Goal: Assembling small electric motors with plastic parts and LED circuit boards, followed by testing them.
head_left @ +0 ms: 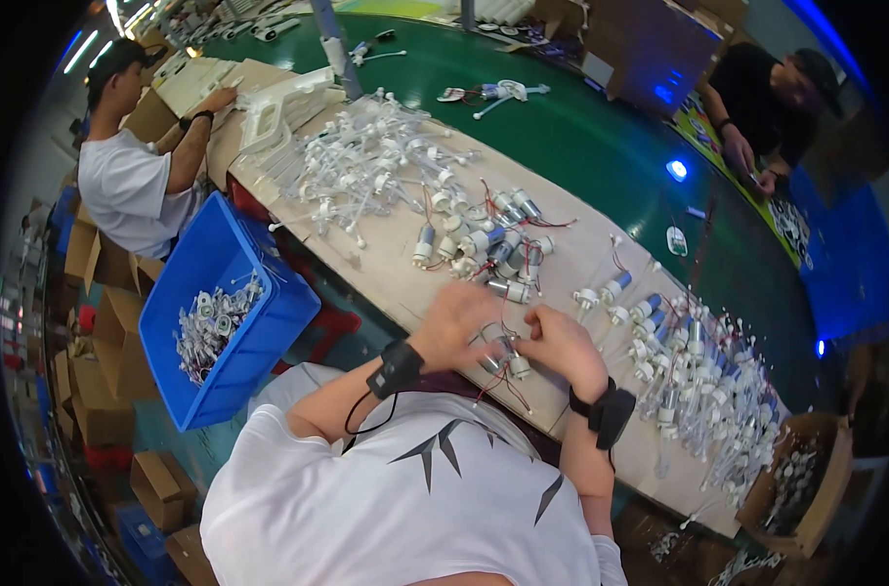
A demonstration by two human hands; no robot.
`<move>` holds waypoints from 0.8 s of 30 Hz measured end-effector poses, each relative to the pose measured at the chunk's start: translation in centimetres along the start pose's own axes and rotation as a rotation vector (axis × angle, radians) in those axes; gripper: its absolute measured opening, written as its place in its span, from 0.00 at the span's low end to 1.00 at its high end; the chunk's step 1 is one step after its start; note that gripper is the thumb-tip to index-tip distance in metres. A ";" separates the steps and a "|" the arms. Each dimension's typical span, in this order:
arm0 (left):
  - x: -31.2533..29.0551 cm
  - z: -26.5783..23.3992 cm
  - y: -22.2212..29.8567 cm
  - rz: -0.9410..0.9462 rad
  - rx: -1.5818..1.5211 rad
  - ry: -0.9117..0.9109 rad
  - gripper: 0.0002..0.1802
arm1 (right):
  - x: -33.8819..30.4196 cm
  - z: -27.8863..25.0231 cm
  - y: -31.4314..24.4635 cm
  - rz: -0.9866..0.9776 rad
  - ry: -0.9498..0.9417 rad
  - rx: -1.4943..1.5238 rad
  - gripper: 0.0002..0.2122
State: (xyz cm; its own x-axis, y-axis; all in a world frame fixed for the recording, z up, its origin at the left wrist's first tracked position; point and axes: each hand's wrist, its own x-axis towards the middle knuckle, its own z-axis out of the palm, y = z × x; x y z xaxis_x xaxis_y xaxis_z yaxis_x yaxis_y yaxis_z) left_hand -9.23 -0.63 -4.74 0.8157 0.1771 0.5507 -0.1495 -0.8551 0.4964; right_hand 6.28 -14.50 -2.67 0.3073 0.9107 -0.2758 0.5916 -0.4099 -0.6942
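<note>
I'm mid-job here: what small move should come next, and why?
Probably ease the thin red wires aside before handling the silver cylinders with white ends: these are between the blurred left hand and the right hand, and the wires trail beside them, so might snag.

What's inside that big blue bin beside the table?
The blue bin holds a loose heap of small, mostly white and grey parts. Whatever lies deeper is covered by those on top, so I can't tell what is there.
</note>
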 end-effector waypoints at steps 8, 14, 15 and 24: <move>-3.5 2.9 0.3 0.225 0.035 -0.118 0.17 | -1.1 -0.3 -1.4 0.001 -0.089 -0.063 0.19; -3.2 2.5 -0.8 -0.025 0.050 -0.008 0.14 | -0.1 2.0 -2.1 -0.039 -0.056 -0.128 0.27; -3.2 2.4 -0.9 -0.015 -0.003 -0.021 0.15 | 0.2 2.5 -2.0 -0.083 0.076 -0.178 0.27; -2.7 2.4 -0.3 -0.087 0.098 -0.002 0.20 | 0.8 0.4 -0.2 -0.104 -0.080 0.019 0.29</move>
State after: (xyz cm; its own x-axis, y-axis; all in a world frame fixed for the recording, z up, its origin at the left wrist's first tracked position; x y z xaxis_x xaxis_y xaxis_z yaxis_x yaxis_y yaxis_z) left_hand -10.01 -2.05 -7.94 0.8243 0.2518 0.5071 -0.0227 -0.8802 0.4740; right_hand 6.11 -13.69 -3.00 0.1842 0.9497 -0.2534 0.6025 -0.3128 -0.7343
